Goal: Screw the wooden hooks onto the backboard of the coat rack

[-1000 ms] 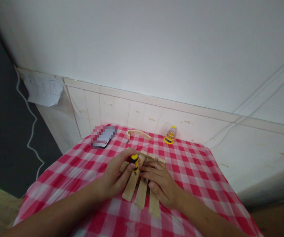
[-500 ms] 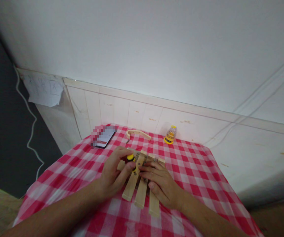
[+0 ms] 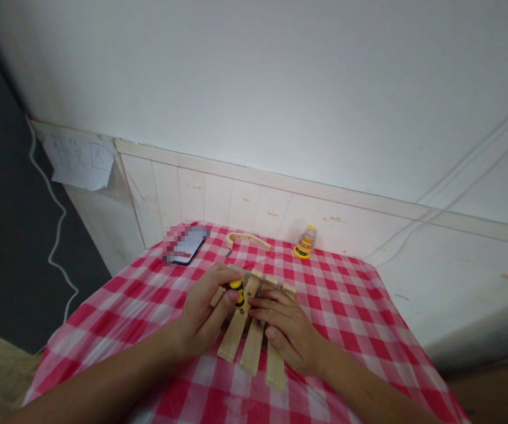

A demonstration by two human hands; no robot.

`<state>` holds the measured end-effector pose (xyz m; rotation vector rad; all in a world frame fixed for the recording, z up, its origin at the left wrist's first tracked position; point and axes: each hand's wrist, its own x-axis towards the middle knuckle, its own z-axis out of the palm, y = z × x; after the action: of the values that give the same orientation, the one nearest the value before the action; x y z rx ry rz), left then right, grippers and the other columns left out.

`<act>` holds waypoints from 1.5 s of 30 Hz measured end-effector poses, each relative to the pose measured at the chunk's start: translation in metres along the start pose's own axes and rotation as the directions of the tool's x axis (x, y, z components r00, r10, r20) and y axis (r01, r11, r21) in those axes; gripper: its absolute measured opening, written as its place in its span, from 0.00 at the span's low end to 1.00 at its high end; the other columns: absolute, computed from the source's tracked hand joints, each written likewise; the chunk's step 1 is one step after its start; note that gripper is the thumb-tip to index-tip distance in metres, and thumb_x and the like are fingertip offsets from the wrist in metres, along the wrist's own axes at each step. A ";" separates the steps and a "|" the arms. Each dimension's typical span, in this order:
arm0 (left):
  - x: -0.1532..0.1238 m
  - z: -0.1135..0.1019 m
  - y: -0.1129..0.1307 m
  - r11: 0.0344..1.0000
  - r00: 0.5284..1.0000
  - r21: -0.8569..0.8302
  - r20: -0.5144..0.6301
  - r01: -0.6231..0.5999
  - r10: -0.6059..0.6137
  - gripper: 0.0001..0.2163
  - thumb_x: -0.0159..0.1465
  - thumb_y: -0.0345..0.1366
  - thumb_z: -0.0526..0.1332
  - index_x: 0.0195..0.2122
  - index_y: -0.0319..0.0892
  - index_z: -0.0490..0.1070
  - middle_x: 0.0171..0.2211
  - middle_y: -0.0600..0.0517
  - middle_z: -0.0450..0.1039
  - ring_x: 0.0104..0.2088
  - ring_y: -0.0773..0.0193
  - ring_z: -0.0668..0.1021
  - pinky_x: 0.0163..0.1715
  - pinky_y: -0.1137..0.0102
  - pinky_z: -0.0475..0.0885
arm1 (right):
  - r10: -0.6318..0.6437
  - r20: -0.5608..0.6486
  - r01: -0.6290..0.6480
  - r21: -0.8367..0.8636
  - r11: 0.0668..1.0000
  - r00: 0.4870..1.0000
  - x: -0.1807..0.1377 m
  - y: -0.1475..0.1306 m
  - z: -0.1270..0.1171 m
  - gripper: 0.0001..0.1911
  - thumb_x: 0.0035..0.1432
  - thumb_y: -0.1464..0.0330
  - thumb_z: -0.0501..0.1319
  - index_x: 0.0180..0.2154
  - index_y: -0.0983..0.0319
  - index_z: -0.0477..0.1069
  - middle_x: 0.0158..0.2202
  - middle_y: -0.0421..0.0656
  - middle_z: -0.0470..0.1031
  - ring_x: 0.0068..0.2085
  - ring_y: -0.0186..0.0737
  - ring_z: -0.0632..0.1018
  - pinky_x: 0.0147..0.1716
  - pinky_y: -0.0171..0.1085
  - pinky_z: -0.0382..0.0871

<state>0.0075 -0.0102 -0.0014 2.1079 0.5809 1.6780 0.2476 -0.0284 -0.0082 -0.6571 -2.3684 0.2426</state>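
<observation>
A wooden slatted piece (image 3: 251, 347) lies on the table, its pale slats fanning toward me. My left hand (image 3: 205, 309) pinches a small yellow-and-black screwdriver (image 3: 236, 285) between thumb and fingers. The screwdriver stands over the left part of the slats, and its tip is hidden from me. My right hand (image 3: 291, 330) lies across the right-hand slats, fingers stretched out and pressing on the wood. It covers the middle of the piece.
A curved wooden hook-shaped part (image 3: 249, 238) lies toward the back wall. To its left rests a phone (image 3: 191, 246); to its right stands a clear cone-shaped container with a yellow base (image 3: 304, 244). A red-and-white checked cloth (image 3: 346, 330) covers the table.
The screwdriver has turned and tilted slightly in my left hand, its yellow end shifting a little right and down. My right hand has hardly moved.
</observation>
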 end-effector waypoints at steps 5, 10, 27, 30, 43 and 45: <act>0.001 -0.002 0.002 0.999 1.000 0.034 0.022 -0.006 0.005 0.11 0.74 0.35 0.55 0.54 0.43 0.71 0.42 0.45 0.77 0.39 0.58 0.77 0.37 0.64 0.75 | 0.005 0.009 -0.005 -0.006 1.000 1.000 0.001 -0.001 -0.001 0.19 0.75 0.61 0.48 0.56 0.59 0.72 0.55 0.49 0.80 0.60 0.49 0.75 0.60 0.54 0.70; 0.001 -0.002 0.000 0.999 0.999 0.019 0.033 -0.037 0.036 0.13 0.74 0.33 0.55 0.56 0.46 0.72 0.44 0.45 0.77 0.42 0.57 0.79 0.40 0.63 0.76 | 0.008 0.010 -0.008 0.000 1.000 1.000 0.001 -0.001 -0.001 0.20 0.75 0.60 0.48 0.56 0.58 0.72 0.55 0.49 0.80 0.60 0.50 0.75 0.59 0.54 0.70; -0.004 0.000 -0.005 0.998 0.998 -0.039 -0.011 -0.054 0.054 0.12 0.73 0.32 0.56 0.56 0.45 0.71 0.42 0.45 0.74 0.43 0.57 0.77 0.40 0.63 0.76 | 0.006 -0.003 -0.006 0.003 1.000 1.000 0.001 0.000 0.000 0.20 0.76 0.60 0.48 0.56 0.59 0.73 0.55 0.49 0.80 0.59 0.48 0.75 0.59 0.53 0.70; 0.003 0.001 -0.001 0.991 0.990 0.014 -0.031 -0.136 0.137 0.12 0.70 0.30 0.61 0.55 0.44 0.71 0.41 0.46 0.73 0.41 0.58 0.76 0.38 0.66 0.75 | 0.004 -0.004 -0.004 -0.003 1.000 1.000 0.000 0.000 0.000 0.19 0.76 0.61 0.48 0.56 0.59 0.73 0.55 0.48 0.80 0.60 0.47 0.75 0.59 0.52 0.70; -0.004 0.000 -0.005 0.997 0.998 -0.053 -0.006 -0.061 0.061 0.16 0.70 0.25 0.59 0.57 0.44 0.69 0.44 0.47 0.70 0.44 0.58 0.74 0.42 0.64 0.73 | 0.002 -0.004 -0.002 -0.006 1.000 1.000 0.000 0.000 0.000 0.20 0.76 0.60 0.48 0.56 0.59 0.73 0.55 0.48 0.80 0.59 0.49 0.75 0.58 0.52 0.70; -0.003 -0.001 -0.004 0.996 0.998 -0.065 0.005 -0.061 0.062 0.16 0.70 0.25 0.58 0.58 0.44 0.69 0.45 0.46 0.70 0.45 0.58 0.74 0.43 0.64 0.72 | 0.004 -0.002 -0.004 -0.005 1.000 1.000 0.000 0.000 0.000 0.19 0.76 0.60 0.48 0.56 0.59 0.73 0.56 0.48 0.80 0.59 0.49 0.75 0.58 0.52 0.70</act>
<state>0.0058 -0.0084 -0.0059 2.1046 0.4578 1.6988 0.2476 -0.0282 -0.0080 -0.6644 -2.3669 0.2383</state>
